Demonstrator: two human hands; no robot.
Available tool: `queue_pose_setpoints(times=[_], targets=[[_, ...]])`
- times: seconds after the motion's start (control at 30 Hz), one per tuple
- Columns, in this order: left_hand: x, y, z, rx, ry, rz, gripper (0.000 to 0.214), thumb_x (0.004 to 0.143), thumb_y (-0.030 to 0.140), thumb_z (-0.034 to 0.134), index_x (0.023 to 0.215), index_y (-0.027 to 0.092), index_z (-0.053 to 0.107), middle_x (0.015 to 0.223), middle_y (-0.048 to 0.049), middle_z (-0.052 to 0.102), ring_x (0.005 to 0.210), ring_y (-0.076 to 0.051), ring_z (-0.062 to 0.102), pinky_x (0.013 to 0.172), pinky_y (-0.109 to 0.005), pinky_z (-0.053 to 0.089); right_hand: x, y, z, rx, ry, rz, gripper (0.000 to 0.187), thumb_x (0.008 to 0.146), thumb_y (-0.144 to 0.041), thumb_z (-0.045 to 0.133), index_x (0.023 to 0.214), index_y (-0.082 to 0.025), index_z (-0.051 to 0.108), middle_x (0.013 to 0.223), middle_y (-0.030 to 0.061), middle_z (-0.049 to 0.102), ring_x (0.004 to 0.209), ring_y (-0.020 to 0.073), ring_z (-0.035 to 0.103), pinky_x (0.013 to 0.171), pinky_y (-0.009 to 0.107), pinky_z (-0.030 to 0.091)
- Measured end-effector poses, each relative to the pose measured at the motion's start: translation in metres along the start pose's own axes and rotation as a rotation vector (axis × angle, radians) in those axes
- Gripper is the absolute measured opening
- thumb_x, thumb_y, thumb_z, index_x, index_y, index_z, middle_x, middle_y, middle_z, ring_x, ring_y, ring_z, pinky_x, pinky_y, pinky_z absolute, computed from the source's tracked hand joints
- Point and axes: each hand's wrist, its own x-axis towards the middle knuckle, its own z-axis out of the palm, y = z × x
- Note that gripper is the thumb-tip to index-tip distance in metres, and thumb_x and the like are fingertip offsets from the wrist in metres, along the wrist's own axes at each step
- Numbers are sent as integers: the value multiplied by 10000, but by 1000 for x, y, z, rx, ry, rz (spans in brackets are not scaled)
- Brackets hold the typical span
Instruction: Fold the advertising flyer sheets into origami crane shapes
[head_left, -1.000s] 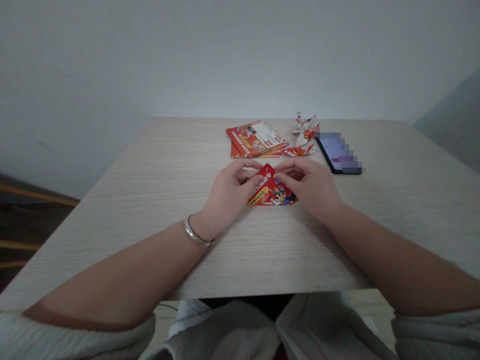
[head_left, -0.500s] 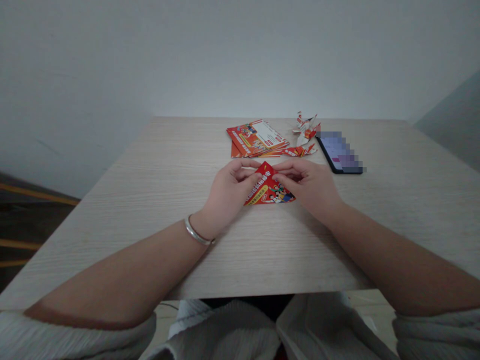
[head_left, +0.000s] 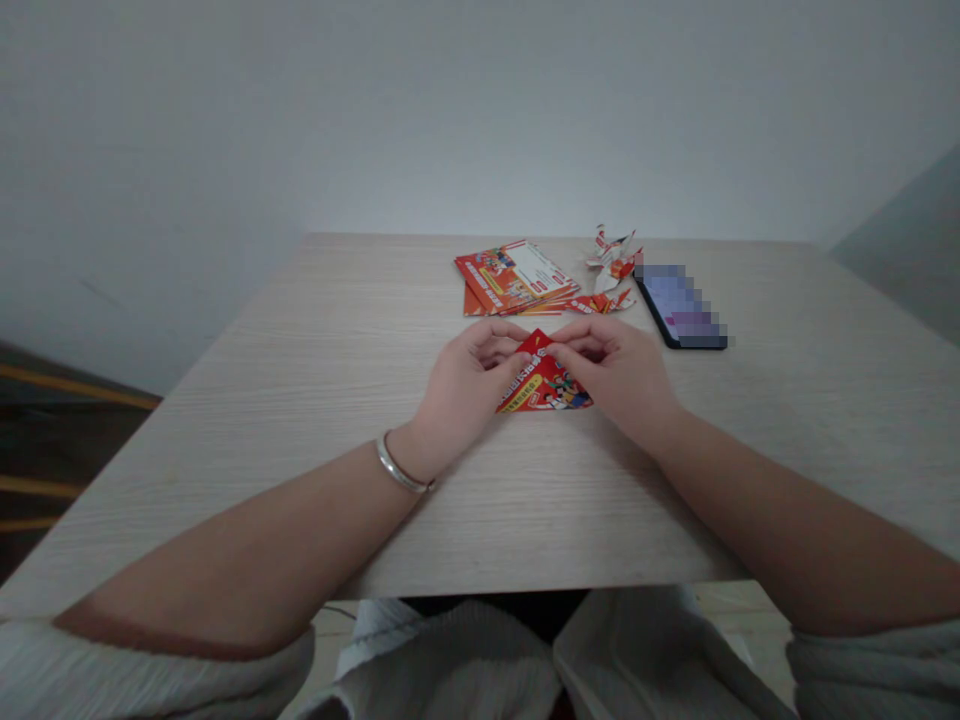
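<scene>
Left grip (head_left: 466, 380) and right grip (head_left: 628, 376) clamped on red paper (head_left: 546, 388), card stack (head_left: 516, 279), crumpled paper (head_left: 619, 270), phone (head_left: 679, 308) beyond

You can make out white Chinese characters across the red, triangular folded paper sheet (head_left: 551, 385) and smaller lettering on its yellow printed band (head_left: 526, 391), but you cannot read them reliably. Lettering on the orange-and-white stacked paper leaflets (head_left: 517, 279) is likewise too small for you.
</scene>
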Motion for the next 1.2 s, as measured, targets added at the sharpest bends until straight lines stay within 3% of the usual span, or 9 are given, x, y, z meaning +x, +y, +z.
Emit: queue_pose_setpoints(times=[0.5, 0.67, 0.8, 0.93, 1.07, 1.2], targets=[[-1, -4, -1, 189, -68, 27, 147, 871, 159, 653, 1017, 172, 647, 884, -17, 757, 801, -142, 723, 782, -293, 600, 8, -5, 3, -76, -15, 30, 89, 821, -257, 648, 762, -203, 685, 709, -6, 674, 623, 125, 558, 594, 273, 429], [0, -7, -5, 566, -169, 211, 306, 922, 131, 584, 1223, 187, 607, 1127, -60, 723, 1025, -179, 698, 951, -360, 575, 16, 1, 2, -114, -15, 59, 97, 833, -234, 630, 743, -206, 655, 711, -5, 673, 644, 137, 579, 621, 282, 437], [-2, -4, -6, 896, -207, 370, 291, 956, 144, 551, 1225, 123, 660, 1298, -150, 631, 1192, -241, 615, 1071, -418, 513, 24, 7, -1, -183, -62, 124, 113, 833, -223, 638, 725, -200, 663, 678, -10, 669, 602, 133, 557, 612, 283, 433], [-2, -1, -6, 1126, -350, 498, 253, 985, 193, 525, 1093, 140, 748, 1250, -127, 676, 1137, -272, 621, 1039, -458, 513, 30, 17, -2, -265, -78, 129, 110, 836, -224, 650, 742, -189, 695, 707, -2, 695, 619, 137, 563, 658, 292, 445], [-2, 0, -4, 1243, -499, 583, 326, 1028, 292, 494, 1212, 137, 714, 1201, -122, 720, 1142, -280, 625, 1066, -493, 472, 33, 27, -1, -303, -98, 113, 112, 845, -202, 639, 765, -180, 715, 754, 12, 720, 667, 145, 595, 687, 291, 445], [-1, 0, -5, 1273, -567, 556, 340, 1028, 319, 511, 1280, 158, 673, 1245, -123, 713, 1141, -269, 642, 1103, -513, 429, 34, 31, -2, -364, -101, 99, 108, 850, -208, 648, 785, -180, 730, 758, 9, 723, 650, 141, 579, 681, 288, 436]])
